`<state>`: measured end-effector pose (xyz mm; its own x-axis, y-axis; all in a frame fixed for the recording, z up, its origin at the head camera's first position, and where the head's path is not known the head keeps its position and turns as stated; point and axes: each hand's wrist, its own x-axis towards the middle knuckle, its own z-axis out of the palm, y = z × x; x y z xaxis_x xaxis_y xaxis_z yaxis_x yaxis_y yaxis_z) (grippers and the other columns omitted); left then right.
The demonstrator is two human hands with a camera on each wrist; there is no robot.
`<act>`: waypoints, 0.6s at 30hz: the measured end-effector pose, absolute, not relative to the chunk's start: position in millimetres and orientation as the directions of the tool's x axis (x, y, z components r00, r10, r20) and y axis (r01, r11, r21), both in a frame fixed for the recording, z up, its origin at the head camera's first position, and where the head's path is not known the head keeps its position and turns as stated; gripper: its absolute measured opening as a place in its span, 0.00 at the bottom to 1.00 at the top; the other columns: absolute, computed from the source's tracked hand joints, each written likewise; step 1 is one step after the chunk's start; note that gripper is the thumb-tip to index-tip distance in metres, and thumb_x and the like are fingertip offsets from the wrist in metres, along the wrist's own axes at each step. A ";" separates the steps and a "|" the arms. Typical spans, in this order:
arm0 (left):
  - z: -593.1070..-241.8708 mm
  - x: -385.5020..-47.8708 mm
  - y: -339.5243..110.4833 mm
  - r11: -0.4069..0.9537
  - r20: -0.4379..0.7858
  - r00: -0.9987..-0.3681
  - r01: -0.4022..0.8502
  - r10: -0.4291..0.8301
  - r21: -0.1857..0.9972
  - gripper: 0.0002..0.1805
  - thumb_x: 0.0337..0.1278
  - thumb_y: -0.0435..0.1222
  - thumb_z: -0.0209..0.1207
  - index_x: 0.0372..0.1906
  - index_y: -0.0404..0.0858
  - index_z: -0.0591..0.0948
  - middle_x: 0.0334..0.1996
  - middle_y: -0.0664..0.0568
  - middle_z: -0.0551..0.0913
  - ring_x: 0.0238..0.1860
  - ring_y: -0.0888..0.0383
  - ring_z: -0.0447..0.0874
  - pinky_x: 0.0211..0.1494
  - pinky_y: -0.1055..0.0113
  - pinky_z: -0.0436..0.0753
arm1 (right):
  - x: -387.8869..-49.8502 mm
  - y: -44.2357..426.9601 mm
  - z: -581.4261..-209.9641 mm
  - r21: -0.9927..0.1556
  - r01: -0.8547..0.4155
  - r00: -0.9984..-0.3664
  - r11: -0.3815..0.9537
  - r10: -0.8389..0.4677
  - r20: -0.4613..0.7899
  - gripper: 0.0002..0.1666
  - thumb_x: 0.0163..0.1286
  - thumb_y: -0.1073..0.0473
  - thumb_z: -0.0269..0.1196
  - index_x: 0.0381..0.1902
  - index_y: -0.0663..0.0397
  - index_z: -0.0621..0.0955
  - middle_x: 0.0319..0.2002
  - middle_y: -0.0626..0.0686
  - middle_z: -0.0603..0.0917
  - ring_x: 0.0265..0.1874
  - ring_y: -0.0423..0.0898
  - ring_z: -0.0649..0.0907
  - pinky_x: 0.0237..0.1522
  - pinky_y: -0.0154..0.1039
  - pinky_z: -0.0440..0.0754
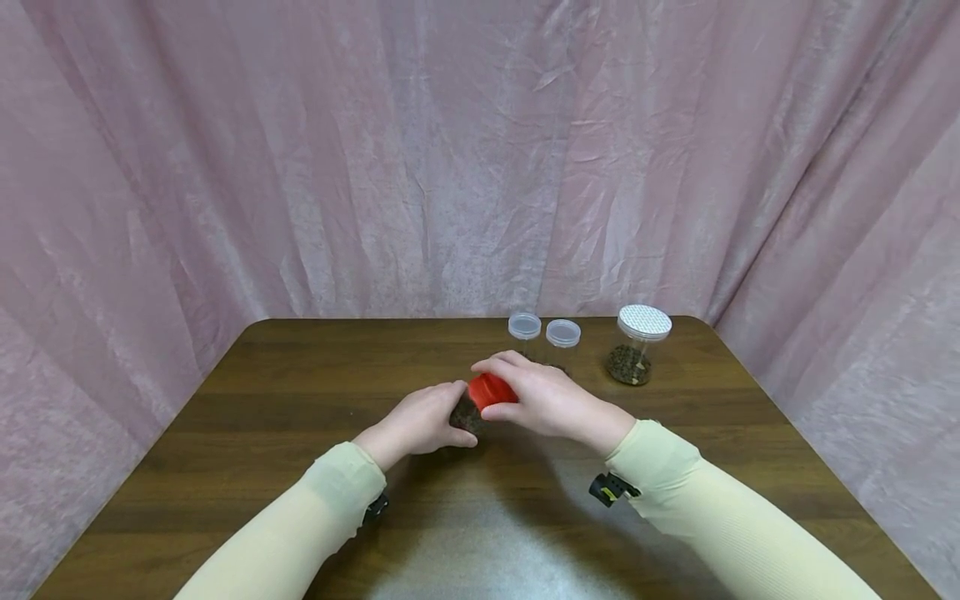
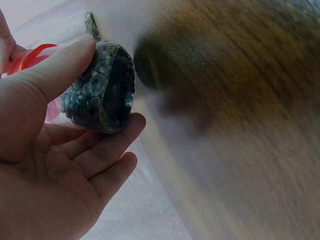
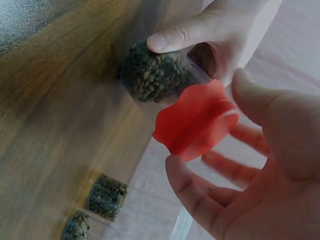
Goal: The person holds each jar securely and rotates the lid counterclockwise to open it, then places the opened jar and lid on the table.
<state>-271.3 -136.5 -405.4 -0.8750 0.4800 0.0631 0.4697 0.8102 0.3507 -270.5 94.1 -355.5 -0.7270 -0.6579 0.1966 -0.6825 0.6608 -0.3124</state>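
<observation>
A clear jar of dark, bean-like pieces is tilted over the table, its red lid facing right in the head view. My left hand grips the jar's body, with the thumb on one side and the fingers on the other. Around the lid curl the fingers of my right hand; in the right wrist view one fingertip meets its scalloped edge. That lid has a raised ridge across its top. Whether the jar's base touches the table cannot be told.
Two small jars with translucent lids, a left one and a right one, stand behind my right hand. A larger jar with a white patterned lid stands to their right. Pink curtains hang behind the wooden table.
</observation>
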 end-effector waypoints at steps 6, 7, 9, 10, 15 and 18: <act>-404.9 -271.7 -135.1 0.816 0.048 -0.879 0.459 0.474 0.351 0.30 0.57 0.45 0.84 0.56 0.38 0.80 0.47 0.51 0.87 0.50 0.50 0.87 0.59 0.50 0.85 | -270.6 89.2 -353.0 -0.292 -0.586 -0.809 0.755 -0.566 0.159 0.32 0.81 0.40 0.68 0.75 0.46 0.80 0.56 0.53 0.83 0.40 0.50 0.86 0.46 0.54 0.86; -404.9 -271.9 -134.9 0.817 0.045 -0.880 0.457 0.473 0.351 0.30 0.57 0.45 0.84 0.56 0.39 0.80 0.47 0.51 0.87 0.50 0.50 0.87 0.59 0.50 0.85 | -270.7 88.7 -352.8 -0.290 -0.573 -0.818 0.766 -0.555 0.150 0.31 0.81 0.40 0.68 0.75 0.46 0.80 0.55 0.53 0.84 0.39 0.50 0.86 0.46 0.54 0.86; -404.9 -272.1 -134.8 0.818 0.041 -0.881 0.455 0.472 0.352 0.30 0.57 0.45 0.84 0.56 0.39 0.80 0.46 0.51 0.87 0.49 0.50 0.87 0.58 0.50 0.85 | -271.1 88.2 -353.0 -0.283 -0.559 -0.828 0.779 -0.543 0.138 0.30 0.82 0.41 0.68 0.74 0.46 0.81 0.53 0.52 0.84 0.38 0.49 0.85 0.45 0.54 0.85; -405.0 -272.4 -134.8 0.818 0.040 -0.881 0.454 0.472 0.353 0.30 0.57 0.45 0.84 0.56 0.39 0.80 0.46 0.52 0.87 0.49 0.51 0.87 0.58 0.50 0.85 | -271.1 88.1 -353.2 -0.280 -0.558 -0.829 0.781 -0.543 0.136 0.29 0.82 0.41 0.67 0.73 0.46 0.81 0.52 0.52 0.83 0.38 0.49 0.85 0.45 0.53 0.85; -404.9 -272.7 -135.4 0.820 0.029 -0.882 0.449 0.470 0.356 0.30 0.58 0.45 0.83 0.57 0.39 0.80 0.47 0.51 0.87 0.49 0.51 0.87 0.59 0.51 0.85 | -269.9 88.9 -353.9 -0.263 -0.596 -0.803 0.759 -0.573 0.164 0.27 0.82 0.45 0.69 0.72 0.47 0.82 0.52 0.52 0.83 0.39 0.50 0.86 0.45 0.52 0.86; -404.9 -272.1 -135.9 0.821 0.021 -0.885 0.441 0.466 0.362 0.30 0.58 0.46 0.83 0.57 0.38 0.80 0.47 0.51 0.87 0.50 0.51 0.87 0.59 0.50 0.86 | -269.0 89.6 -354.8 -0.263 -0.619 -0.785 0.740 -0.594 0.176 0.27 0.82 0.47 0.69 0.72 0.47 0.81 0.55 0.53 0.83 0.42 0.51 0.87 0.47 0.53 0.86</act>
<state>-272.1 -135.9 -404.9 -0.8848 0.4655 0.0206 0.4406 0.8213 0.3624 -269.0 89.6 -354.8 -0.7849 -0.5941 0.1762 -0.6191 0.7400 -0.2628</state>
